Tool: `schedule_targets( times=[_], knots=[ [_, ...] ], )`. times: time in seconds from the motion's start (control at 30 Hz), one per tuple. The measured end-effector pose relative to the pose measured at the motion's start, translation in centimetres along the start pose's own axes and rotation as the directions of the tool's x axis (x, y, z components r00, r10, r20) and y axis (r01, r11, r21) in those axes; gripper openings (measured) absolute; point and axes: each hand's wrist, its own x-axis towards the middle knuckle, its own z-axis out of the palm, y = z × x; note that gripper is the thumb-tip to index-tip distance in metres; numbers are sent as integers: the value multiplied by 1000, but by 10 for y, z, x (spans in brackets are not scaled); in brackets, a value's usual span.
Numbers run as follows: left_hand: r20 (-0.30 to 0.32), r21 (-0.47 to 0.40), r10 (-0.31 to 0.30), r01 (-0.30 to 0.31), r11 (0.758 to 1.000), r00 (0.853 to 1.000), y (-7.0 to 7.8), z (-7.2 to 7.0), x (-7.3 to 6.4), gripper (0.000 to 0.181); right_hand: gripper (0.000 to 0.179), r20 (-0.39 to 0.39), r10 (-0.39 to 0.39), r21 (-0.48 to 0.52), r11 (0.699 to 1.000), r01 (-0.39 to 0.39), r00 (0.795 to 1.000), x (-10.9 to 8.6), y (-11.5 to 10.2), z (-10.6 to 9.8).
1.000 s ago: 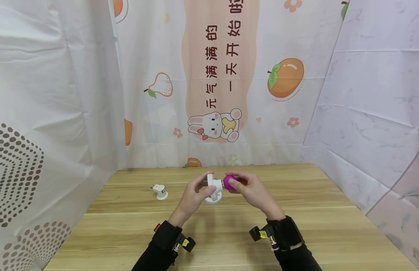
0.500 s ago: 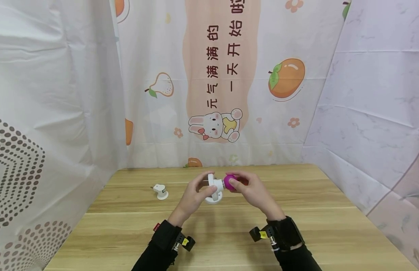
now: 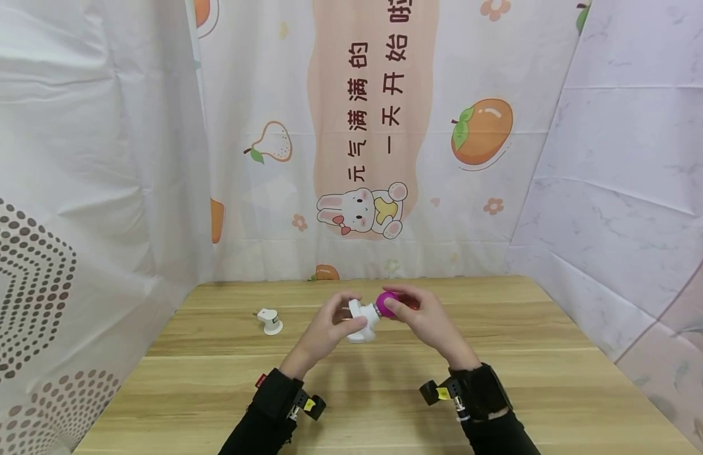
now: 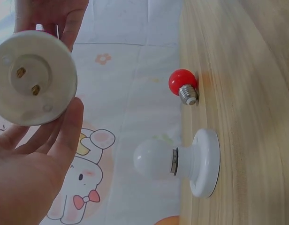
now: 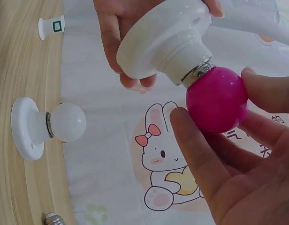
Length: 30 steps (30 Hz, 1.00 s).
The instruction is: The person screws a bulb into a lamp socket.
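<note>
Left hand [image 3: 324, 327]: I see it gripping the white socket [image 5: 170, 44].
Right hand [image 3: 430, 320]: pinching the magenta bulb [image 5: 217, 99] (some metal [image 5: 197, 74] shows between).
Bulb: at the socket's mouth, above the table [image 3: 380, 411].

Here come both forearms, sleeved in black, angling up and inward from the bottom edge, the left [image 3: 251, 430] and the right [image 3: 499, 436] converging! Black bands wrap each wrist, bare skin showing just above. And look at the left hand [image 3: 320, 332]: fingers arched over on the far side, thumb [image 3: 353, 325] reaching across nearer the head camera, a firm grip! Opposite it, the right hand [image 3: 428, 319] mirrors that shape, thumb [image 3: 401, 309] slanting inward, fingers bent in a rounded pinch. Near each other, fingertips facing, roughly level!
</note>
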Motion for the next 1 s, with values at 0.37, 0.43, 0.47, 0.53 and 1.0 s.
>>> schedule_targets(
  times=[0.37,0.43,0.47,0.53,1.0],
  knots=[
    [112,81,-81,72,994,990,-4,1,0,44,39,-63,-36,-89,996,30,997,-1,-1,3],
    [121,111,-83,70,991,989,-5,2,0,43,38,-72,-51,-125,991,41,996,-1,-1,4],
    [122,119,-85,70,990,989,-6,2,0,43,38,-72,-59,-135,990,49,996,-1,-1,5],
    [113,130,-88,73,989,990,-7,2,0,43,38,-71,-70,-134,989,60,995,-1,-2,6],
    [-25,152,-62,65,986,998,-10,1,0,47,54,14,-18,-116,993,20,1000,1,3,-3]
  ],
)
